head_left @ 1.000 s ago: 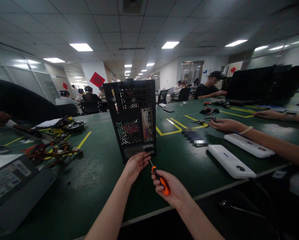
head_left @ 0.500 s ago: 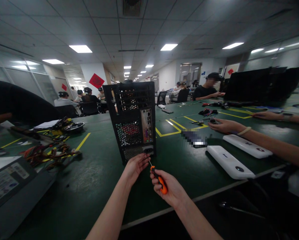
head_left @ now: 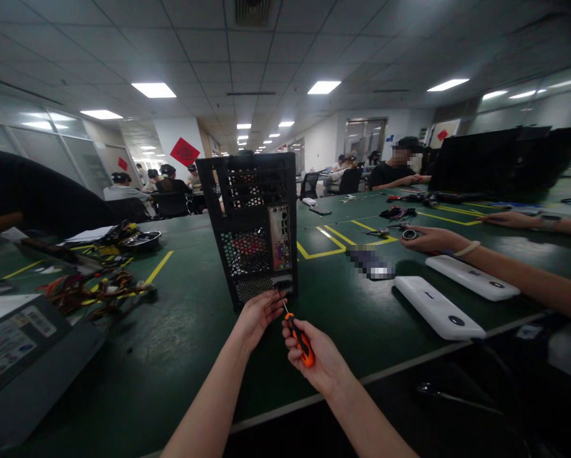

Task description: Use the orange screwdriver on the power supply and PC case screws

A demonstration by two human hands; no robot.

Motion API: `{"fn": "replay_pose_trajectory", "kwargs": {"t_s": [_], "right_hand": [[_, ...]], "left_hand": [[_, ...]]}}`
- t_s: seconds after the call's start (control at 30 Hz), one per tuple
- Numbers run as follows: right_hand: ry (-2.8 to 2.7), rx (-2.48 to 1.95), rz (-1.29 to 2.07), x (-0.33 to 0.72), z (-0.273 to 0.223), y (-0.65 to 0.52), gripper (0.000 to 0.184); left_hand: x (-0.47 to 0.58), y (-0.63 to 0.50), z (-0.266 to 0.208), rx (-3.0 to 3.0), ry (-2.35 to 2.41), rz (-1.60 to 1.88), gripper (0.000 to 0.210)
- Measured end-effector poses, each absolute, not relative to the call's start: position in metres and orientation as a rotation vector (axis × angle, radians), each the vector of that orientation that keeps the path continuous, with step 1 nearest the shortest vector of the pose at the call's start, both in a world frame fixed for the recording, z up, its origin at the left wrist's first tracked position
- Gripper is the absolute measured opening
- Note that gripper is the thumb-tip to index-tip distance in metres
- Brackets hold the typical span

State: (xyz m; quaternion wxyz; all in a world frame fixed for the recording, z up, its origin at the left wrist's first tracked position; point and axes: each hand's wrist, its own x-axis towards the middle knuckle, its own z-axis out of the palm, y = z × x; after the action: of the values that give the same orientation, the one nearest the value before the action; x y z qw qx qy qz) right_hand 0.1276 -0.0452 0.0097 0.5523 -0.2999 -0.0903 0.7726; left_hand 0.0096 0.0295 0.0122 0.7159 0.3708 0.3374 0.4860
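Note:
A black computer case point(head_left: 250, 219) stands upright on the green table with its rear panel facing me. My right hand point(head_left: 321, 359) is wrapped round the orange and black handle of a screwdriver point(head_left: 301, 340). The thin shaft slants up and left to the bottom of the rear panel, beside the power socket. My left hand point(head_left: 261, 315) is at the lower edge of the case, its fingers closed together around the shaft's tip. Whatever is between those fingertips is too small and hidden to make out.
Left are a grey metal box with labels point(head_left: 23, 343) and tangled cables point(head_left: 95, 286). On the right lie two white devices point(head_left: 438, 308) and a blurred-out phone point(head_left: 371, 262). A co-worker's hand point(head_left: 431, 240) holds a small round part. Monitors point(head_left: 476, 162) stand behind.
My right hand and the screwdriver have shifted slightly left and up. My left hand stays nearly in place. The round part in the co-worker's hand has turned to face me.

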Motion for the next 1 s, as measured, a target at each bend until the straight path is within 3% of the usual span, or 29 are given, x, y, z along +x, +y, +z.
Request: {"fn": "replay_pose_trajectory", "kwargs": {"t_s": [1.0], "right_hand": [[-0.271, -0.752, 1.716, 0.116, 0.008, -0.046, 0.012]], "left_hand": [[0.011, 0.026, 0.012, 0.921, 0.836, 1.157, 0.023]]}}
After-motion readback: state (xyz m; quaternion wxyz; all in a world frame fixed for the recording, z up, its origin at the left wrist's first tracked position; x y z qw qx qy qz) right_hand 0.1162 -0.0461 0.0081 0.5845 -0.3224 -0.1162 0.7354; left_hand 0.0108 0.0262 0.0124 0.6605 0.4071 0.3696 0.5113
